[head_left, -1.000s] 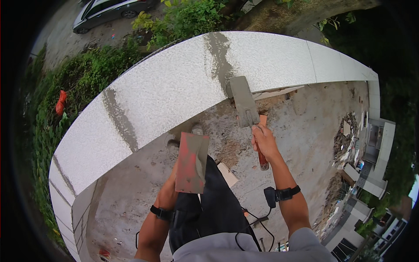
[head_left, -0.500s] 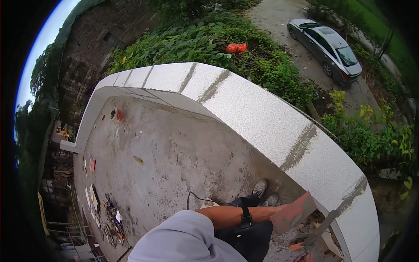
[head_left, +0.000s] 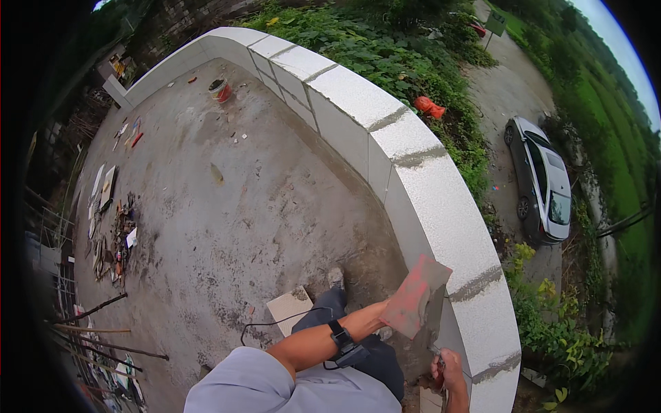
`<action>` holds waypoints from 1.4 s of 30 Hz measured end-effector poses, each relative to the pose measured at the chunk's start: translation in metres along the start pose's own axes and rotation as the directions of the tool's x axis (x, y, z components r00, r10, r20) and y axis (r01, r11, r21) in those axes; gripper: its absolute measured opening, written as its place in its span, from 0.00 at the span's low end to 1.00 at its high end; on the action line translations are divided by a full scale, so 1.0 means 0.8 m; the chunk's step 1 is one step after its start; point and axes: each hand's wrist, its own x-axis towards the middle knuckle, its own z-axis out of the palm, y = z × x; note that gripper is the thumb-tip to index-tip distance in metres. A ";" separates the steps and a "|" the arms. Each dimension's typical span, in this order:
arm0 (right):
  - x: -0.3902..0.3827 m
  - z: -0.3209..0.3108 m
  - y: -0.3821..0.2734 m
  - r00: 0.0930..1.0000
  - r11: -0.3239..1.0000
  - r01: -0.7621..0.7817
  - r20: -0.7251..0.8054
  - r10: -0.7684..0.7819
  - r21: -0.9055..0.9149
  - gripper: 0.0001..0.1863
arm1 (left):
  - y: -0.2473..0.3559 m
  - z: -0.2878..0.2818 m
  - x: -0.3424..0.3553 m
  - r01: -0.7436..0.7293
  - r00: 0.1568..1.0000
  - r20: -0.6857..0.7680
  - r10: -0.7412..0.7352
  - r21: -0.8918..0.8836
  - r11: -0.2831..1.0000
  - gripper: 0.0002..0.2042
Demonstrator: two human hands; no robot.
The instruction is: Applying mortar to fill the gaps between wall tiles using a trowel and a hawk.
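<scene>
Gripping a stiff, fairly heavy red mortar board (head_left: 415, 296) from beneath, the left hand (head_left: 390, 311) stays hidden, while the right hand (head_left: 441, 365) clasps a trowel handle (head_left: 441, 363) near the wall (head_left: 441, 213).

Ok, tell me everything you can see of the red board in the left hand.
The red board is a flat, roughly rectangular slab, reddish and smeared with grey mortar. It is tilted, its far corner raised toward the top of the white block wall, against the wall's inner face. The left hand holds it from below at its near end, mostly hidden behind it. Its material cannot be told.
</scene>
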 end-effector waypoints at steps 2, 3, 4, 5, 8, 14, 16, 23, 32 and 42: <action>0.014 0.015 -0.019 0.992 0.973 -0.059 0.099 0.082 -0.221 0.21 | 0.021 -0.040 -0.043 -0.065 0.996 -0.064 0.059 -0.082 0.994 0.21; 0.024 0.027 -0.027 0.991 0.969 -0.062 0.101 0.089 -0.240 0.21 | 0.033 -0.063 -0.066 -0.100 0.991 -0.096 0.088 -0.118 0.988 0.21; 0.034 0.042 -0.037 0.994 0.943 -0.009 0.102 0.046 -0.332 0.21 | 0.043 -0.086 -0.088 -0.139 0.984 -0.130 0.120 -0.151 0.979 0.21; 0.041 0.058 -0.047 0.994 0.906 0.039 0.105 0.006 -0.421 0.20 | 0.055 -0.110 -0.109 -0.179 0.975 -0.163 0.150 -0.183 0.967 0.22; 0.064 0.132 -0.089 0.974 0.714 0.160 -0.010 -0.228 -0.681 0.19 | 0.098 -0.189 -0.165 -0.302 0.939 -0.243 0.243 -0.246 0.921 0.22; 0.107 0.343 -0.225 0.931 0.928 0.052 0.355 0.089 -0.370 0.16 | 0.227 -0.334 -0.270 -0.521 0.840 -0.337 0.425 -0.284 0.805 0.23; 0.127 0.424 -0.256 0.940 0.777 0.232 0.339 -0.024 -0.586 0.16 | 0.278 -0.365 -0.317 -0.624 0.757 -0.462 0.462 -0.300 0.722 0.23; 0.172 0.595 -0.331 0.821 -0.102 0.516 0.525 -0.226 -0.851 0.18 | 0.394 -0.400 -0.477 -0.818 0.492 -0.447 0.747 0.057 0.573 0.26; 0.249 0.718 -0.388 0.598 -0.477 0.623 0.771 -0.220 -0.619 0.20 | 0.440 -0.462 -0.620 -0.732 0.280 -0.165 0.946 0.601 0.322 0.18; 0.379 0.793 -0.448 0.415 -0.565 0.659 0.866 -0.278 -0.497 0.26 | 0.502 -0.538 -0.683 -0.435 0.488 -0.289 0.823 0.738 0.517 0.10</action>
